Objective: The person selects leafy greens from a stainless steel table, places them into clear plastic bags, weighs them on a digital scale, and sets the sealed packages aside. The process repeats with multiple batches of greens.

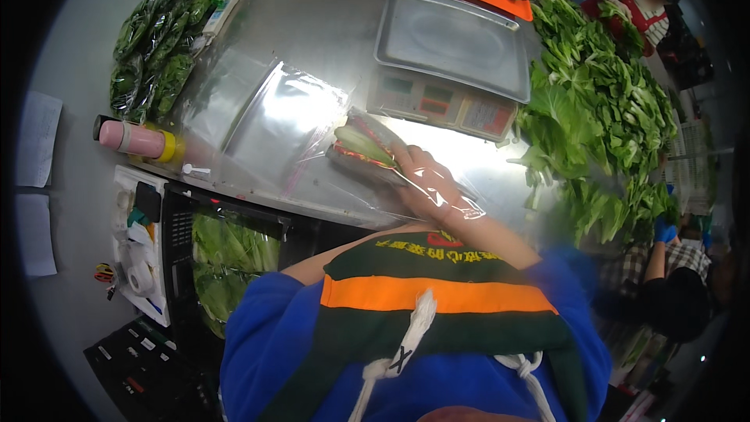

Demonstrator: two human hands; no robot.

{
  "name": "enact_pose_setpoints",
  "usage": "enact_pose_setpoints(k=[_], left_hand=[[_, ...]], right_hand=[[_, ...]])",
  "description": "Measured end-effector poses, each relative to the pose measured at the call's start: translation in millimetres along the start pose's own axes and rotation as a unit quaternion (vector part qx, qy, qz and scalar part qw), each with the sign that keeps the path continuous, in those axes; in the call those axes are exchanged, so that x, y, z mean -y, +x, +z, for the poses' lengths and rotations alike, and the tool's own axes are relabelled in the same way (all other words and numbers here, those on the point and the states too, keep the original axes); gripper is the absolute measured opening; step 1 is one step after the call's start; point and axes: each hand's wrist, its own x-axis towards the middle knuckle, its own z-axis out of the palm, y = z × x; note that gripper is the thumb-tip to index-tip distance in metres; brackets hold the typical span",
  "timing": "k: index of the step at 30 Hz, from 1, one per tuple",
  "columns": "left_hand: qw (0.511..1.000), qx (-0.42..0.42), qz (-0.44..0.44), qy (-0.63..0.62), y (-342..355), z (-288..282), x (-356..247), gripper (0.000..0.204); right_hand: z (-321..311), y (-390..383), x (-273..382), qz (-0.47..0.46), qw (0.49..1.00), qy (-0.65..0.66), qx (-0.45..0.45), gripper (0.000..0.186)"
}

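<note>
My right hand (426, 180) is closed around a bundle of green vegetable stalks (358, 141) in a clear plastic bag with red print. Shiny film from the bag stretches over the fingers and the wrist. My left forearm (332, 254) passes behind the right one, and the left hand's fingers are hidden. Just left of the bundle, flat clear plastic bags (285, 121) lie on the metal table (328, 12). A weighing scale (437, 98) with a bare metal pan (453, 39) stands beyond my right hand.
Loose leafy greens (594, 117) heap at the right; an orange tray (512, 7) holds more. Bagged greens (156, 47) and a pink bottle (129, 138) line the left. A black crate (183, 227) with bagged lettuce (234, 246) sits below the table edge. Co-workers stand at right.
</note>
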Motion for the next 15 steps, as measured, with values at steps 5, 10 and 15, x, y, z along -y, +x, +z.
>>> enact_pose_setpoints(k=[5,10,15], left_hand=[[0.99,0.095,0.093,0.05,22.2,0.1,-22.2,0.031],[0.963,0.113,0.231,0.08,3.2,-56.4,-84.0,0.032],[0.958,0.078,0.265,0.07,-72.1,-132.5,-170.6,0.036]], right_hand=[[0.6,23.8,-2.7,0.022,0.997,-0.016,0.077,0.071],[-33.4,-3.0,-57.1,-0.062,0.977,0.176,0.1,0.064],[-127.7,-58.1,-40.5,-0.027,0.998,0.051,-0.021,0.04]])
